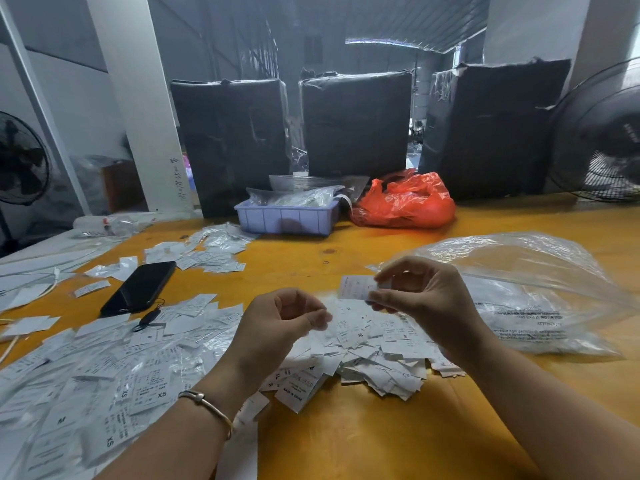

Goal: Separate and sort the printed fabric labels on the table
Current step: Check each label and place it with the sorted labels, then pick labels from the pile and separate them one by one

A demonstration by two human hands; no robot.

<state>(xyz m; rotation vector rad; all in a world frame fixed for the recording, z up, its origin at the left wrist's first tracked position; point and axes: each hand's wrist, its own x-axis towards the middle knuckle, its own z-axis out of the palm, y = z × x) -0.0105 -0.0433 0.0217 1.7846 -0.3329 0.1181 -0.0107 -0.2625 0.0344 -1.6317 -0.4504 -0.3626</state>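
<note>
A worker's right hand (420, 289) pinches a single printed label (356, 287) between thumb and fingertips, lifted clear of the heap of unsorted labels (374, 351) on the orange surface (363, 441), apparently to read its size mark. The left hand (282, 323) hovers beside it with fingers curled; a blurred pale scrap near its fingertips may be another label, but that cannot be told. A wider spread of labels (114, 375), some marked XS and M, lies to the left, seemingly a sorted group kept apart from the heap. A black phone (140, 287) rests further back on the left, a clear plastic bag (533, 292) on the right, and a lilac tray (287, 216) and red bag (405, 202) beyond
</note>
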